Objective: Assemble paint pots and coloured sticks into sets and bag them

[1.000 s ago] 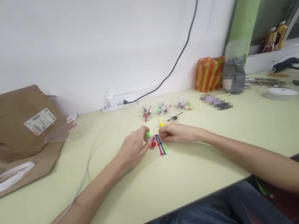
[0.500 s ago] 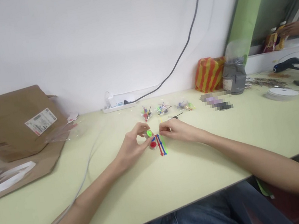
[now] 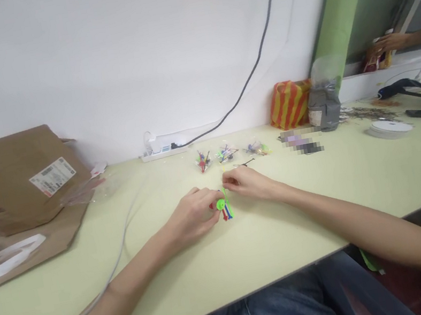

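Observation:
My left hand (image 3: pixel 196 213) is closed, its thumb and fingers pinching a small bright green round piece (image 3: pixel 221 204). A bit of red shows beside that piece, largely covered by the fingers. Just under the pinch lie thin plastic sticks with arrow-shaped ends: a red stick (image 3: pixel 225 214), a blue stick (image 3: pixel 228 212) and a green stick (image 3: pixel 231 208). My right hand (image 3: pixel 241 182) rests on its side by their far ends, fingers curled into a pinch. What it holds, if anything, is hidden. Behind it lies a thin black stick (image 3: pixel 250 161).
Several clear bags of colourful parts (image 3: pixel 226 153) lie near the wall. A power strip (image 3: pixel 157 155), cardboard box (image 3: pixel 22 179), striped bag (image 3: pixel 290 103) and white spool (image 3: pixel 389 128) stand around. A grey cable (image 3: pixel 119 255) crosses my left forearm. At far right, another person's hand (image 3: pixel 394 42) touches bottles.
My left hand has moved down and slightly right, bringing the green round piece over the sticks. The right hand stays almost in place. The view has shifted slightly.

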Motion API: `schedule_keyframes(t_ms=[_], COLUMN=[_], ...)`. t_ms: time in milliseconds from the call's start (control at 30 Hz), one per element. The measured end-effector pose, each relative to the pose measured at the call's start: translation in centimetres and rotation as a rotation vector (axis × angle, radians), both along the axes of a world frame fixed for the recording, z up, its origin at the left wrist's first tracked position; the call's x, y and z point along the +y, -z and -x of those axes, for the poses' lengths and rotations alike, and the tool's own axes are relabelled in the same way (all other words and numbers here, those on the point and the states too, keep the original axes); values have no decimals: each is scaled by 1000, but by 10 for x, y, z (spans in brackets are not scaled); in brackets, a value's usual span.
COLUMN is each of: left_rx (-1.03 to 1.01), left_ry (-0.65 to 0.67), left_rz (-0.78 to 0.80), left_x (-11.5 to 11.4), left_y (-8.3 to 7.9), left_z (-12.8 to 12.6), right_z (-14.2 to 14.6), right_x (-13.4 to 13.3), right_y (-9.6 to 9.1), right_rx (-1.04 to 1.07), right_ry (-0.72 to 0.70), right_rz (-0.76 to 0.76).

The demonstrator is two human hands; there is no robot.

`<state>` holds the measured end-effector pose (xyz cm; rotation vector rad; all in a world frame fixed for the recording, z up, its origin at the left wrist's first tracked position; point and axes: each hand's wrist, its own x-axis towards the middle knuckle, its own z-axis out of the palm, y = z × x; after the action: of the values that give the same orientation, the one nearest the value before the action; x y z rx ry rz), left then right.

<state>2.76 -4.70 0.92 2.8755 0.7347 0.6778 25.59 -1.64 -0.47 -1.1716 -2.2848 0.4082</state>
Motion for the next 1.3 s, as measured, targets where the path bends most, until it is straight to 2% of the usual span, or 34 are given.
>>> schedule_keyframes(t_ms=[333, 633, 800, 1067, 1300], left_rx=[190, 209, 186, 185, 194], left_ry=[84, 85, 100, 97, 63], left_rz=[-191, -102, -50, -29, -37], left_x=[1, 9, 6, 5, 7], left_y=[-2, -3, -8, -9, -4], left_z=[1, 5, 5, 4, 4], right_z=[-1, -3, -2, -2, -5], right_x=[7, 8, 7, 1, 14], right_y=[4, 5, 3, 0, 4], right_rx=[89, 58, 49, 11, 202], right_ry=[-88, -76, -66, 57, 54], right_rz=[67, 59, 50, -1, 29])
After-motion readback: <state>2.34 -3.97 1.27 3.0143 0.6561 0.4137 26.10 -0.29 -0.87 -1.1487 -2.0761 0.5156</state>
